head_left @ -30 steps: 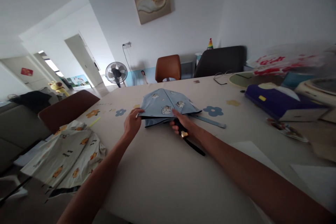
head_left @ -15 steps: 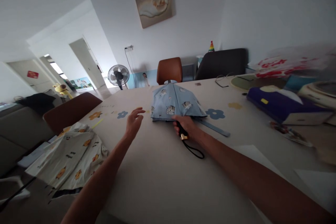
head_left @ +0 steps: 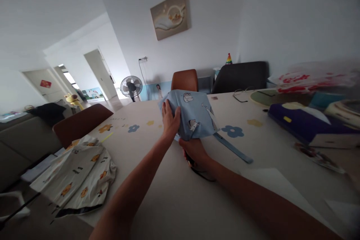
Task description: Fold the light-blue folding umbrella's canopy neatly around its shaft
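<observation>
A light blue umbrella (head_left: 194, 116) with cartoon animal prints is partly folded above the table, its canopy loose and its tip pointing away from me. My right hand (head_left: 194, 150) is wrapped round the umbrella's dark handle, just under the canopy edge. The black wrist cord hangs below that hand. Against the left side of the canopy lies my left hand (head_left: 170, 122), its fingers stretched out and its thumb apart. From the canopy's right edge a blue strap (head_left: 234, 149) trails to the right.
On the left, a cream umbrella (head_left: 81, 176) with orange prints lies over the table edge. Eyeglasses (head_left: 240, 95), a purple tissue box (head_left: 303, 123), a plastic bag (head_left: 315, 77) and paper sheets (head_left: 277, 185) are on the right. Chairs (head_left: 185, 80) stand beyond the white table (head_left: 152, 202).
My left hand has moved right and come onto the canopy. The blue umbrella has turned and tilted in my right hand, and its strap reaches lower. My view has shifted slightly.
</observation>
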Demonstrator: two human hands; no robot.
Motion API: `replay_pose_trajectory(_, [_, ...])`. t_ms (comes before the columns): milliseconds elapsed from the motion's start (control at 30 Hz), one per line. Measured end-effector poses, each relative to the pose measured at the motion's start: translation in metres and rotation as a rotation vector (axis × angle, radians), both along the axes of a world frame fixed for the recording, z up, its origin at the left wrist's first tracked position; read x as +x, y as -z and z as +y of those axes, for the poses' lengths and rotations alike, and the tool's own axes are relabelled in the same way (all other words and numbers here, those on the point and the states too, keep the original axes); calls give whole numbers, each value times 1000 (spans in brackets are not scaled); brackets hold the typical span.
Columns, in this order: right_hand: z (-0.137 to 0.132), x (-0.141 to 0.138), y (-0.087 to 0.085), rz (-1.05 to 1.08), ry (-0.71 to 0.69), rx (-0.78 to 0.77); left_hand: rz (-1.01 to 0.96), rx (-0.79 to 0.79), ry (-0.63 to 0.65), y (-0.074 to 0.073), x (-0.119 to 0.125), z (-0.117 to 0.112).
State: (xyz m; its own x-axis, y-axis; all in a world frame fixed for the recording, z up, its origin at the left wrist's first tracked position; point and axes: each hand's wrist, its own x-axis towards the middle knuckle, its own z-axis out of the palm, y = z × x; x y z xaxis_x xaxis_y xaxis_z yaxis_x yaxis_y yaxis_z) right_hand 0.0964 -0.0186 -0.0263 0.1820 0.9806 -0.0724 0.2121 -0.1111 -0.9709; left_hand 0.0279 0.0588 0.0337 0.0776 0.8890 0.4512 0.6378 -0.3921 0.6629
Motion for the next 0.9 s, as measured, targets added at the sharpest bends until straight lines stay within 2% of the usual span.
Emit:
replay_pose_trajectory(67, [-3,-3,-3,-19,9,5,-34,-19,-39,-8,4,3])
replay_pose_trajectory(133, [-5,-4,-6,-38,22,5,-168,-42,-21,-16,6,5])
replay_pose_trajectory(267, [-8,-3,-9,-67,-4,20,-587,-69,136,-29,5,14])
replay_pose_trajectory(367, [-9,-3,-6,-85,-38,40,-847,-243,230,-38,-2,26])
replay_pose_trajectory(433, [-10,-4,-5,-86,-57,36,-949,-354,282,-43,-7,35])
replay_pose_trajectory(533, [-10,-4,-8,-93,-125,0,-1004,-409,341,-48,-14,43])
replay_pose_trajectory(600, [-9,-3,-10,-58,-172,-18,-1016,-373,317,-48,-15,43])
replay_pose_trajectory(733, [-4,2,-9,180,-277,-40,-1041,-233,264,-48,-12,38])
replay_pose_trajectory(833, [-1,7,-6,403,-408,-60,-1036,-198,304,-48,-11,36])
replay_pose_trajectory(900, [1,10,-5,473,-440,-54,-1018,-197,340,-50,-12,36])
